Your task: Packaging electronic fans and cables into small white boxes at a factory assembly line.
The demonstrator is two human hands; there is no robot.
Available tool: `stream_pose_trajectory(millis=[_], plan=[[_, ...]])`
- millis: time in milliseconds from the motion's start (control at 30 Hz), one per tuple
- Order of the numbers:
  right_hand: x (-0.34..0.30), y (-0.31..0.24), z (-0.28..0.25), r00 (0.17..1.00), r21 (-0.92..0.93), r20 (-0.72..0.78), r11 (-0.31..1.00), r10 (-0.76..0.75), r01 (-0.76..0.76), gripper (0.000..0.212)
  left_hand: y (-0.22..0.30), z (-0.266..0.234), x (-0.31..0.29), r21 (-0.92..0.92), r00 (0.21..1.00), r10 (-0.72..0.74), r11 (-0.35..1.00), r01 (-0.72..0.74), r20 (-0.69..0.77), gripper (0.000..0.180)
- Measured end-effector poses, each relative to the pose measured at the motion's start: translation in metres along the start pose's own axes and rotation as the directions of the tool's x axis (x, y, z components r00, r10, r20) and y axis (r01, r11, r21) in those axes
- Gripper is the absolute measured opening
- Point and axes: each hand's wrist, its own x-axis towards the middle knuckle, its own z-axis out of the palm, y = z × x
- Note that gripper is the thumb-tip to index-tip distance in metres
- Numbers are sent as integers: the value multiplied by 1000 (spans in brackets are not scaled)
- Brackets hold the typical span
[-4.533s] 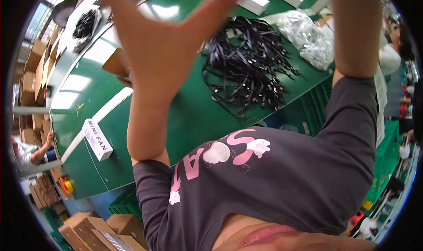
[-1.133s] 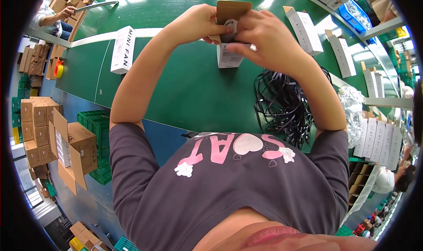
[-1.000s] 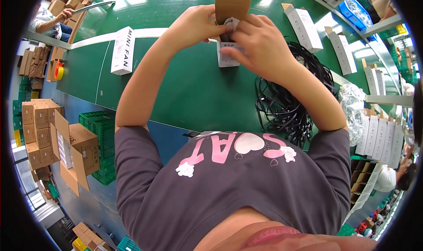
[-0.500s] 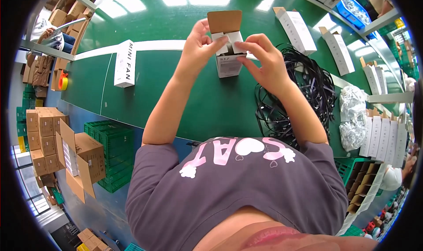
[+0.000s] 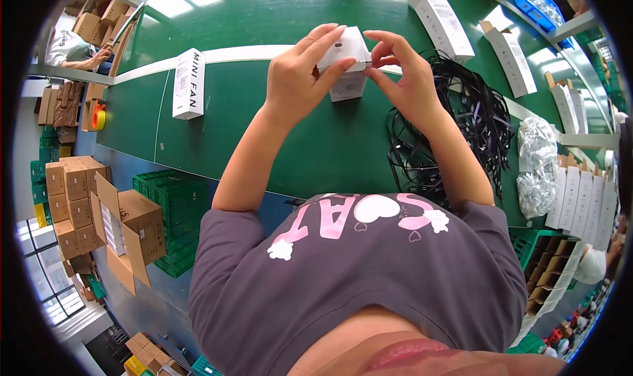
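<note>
Upright on the green table stands a small white carton (image 5: 349,91), its top flap folded down over the opening. Bent over the flap's left side, my left hand (image 5: 295,74) presses with its fingers and thumb on the carton's top. My right hand (image 5: 410,78) pinches the right edge of the lid between thumb and fingertips. What lies inside the carton is hidden by the flap. A closed long white box (image 5: 189,86) lies to the left, apart from my hands. Just beyond my right forearm is a heap of black straps (image 5: 465,122).
Open-ended white boxes (image 5: 443,28) lie at the back right, with several more standing along the right edge. Clear plastic bags (image 5: 535,168) of white parts sit there too. Left of the table are a green crate (image 5: 173,208) and an open brown carton (image 5: 142,224).
The brown-sided flap, raised before, is now folded down over the carton's opening. My left hand has moved onto the top, and my right fingers have moved to the lid's edge.
</note>
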Motion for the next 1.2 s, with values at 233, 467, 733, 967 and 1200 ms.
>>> stream_pose_trajectory(millis=[233,467,733,967,1200], plan=[[-2,-5,-2,999,-56,27,998,21,-19,52,-1,-15,8,112,975,95,987,-118,199,36],[0,-5,-3,1000,-19,14,1000,-6,6,51,-10,-13,13,249,949,241,925,-287,201,44],[-8,5,3,976,-368,45,905,-212,213,43,-5,-8,-7,170,977,171,967,-191,127,76],[-6,-5,37,953,-279,-115,930,-279,238,39,-21,62,-63,-623,910,-405,737,263,-94,101],[-6,70,-97,972,-644,-226,758,-62,-101,36,-108,-94,-70,576,923,-377,738,352,-81,74]])
